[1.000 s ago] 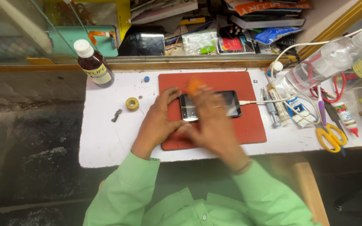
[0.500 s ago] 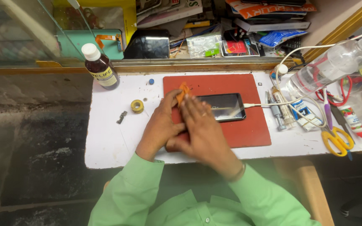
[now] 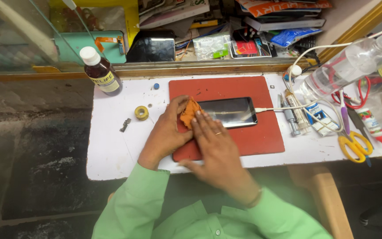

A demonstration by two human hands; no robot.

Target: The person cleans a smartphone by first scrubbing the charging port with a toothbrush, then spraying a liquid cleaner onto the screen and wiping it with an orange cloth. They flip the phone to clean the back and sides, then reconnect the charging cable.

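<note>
- Two hands meet on the red mat (image 3: 244,141) in the head view, both yours, both in light green sleeves.
- Your left hand (image 3: 166,132) lies at the mat's left edge, fingers curled shut on an orange cloth (image 3: 189,113); the cloth sits bunched against the left end of the phone (image 3: 228,112).
- Your right hand (image 3: 215,148) lies flat and spread, palm down, fingers pointing up the mat; its fingertips (image 3: 198,116) touch the cloth and the phone's left end. It grips nothing. A ring shows on one finger.
- Phone lies flat, dark screen up, lengthwise across the mat's middle. A white cable (image 3: 273,108) is plugged into its right end and runs off toward the right.
- Mat rests on a white table (image 3: 111,150).
- Left of the mat: a small yellow tape roll (image 3: 141,113), a little dark metal piece (image 3: 125,125), a brown bottle with a white cap (image 3: 100,71) at the back edge.
- Right of the mat: tubes and pens in a cluster, yellow-handled scissors (image 3: 354,145), a clear plastic bottle (image 3: 345,66) lying tilted.
- Behind the table: a shelf crowded with packets and papers, too jumbled to sort.
</note>
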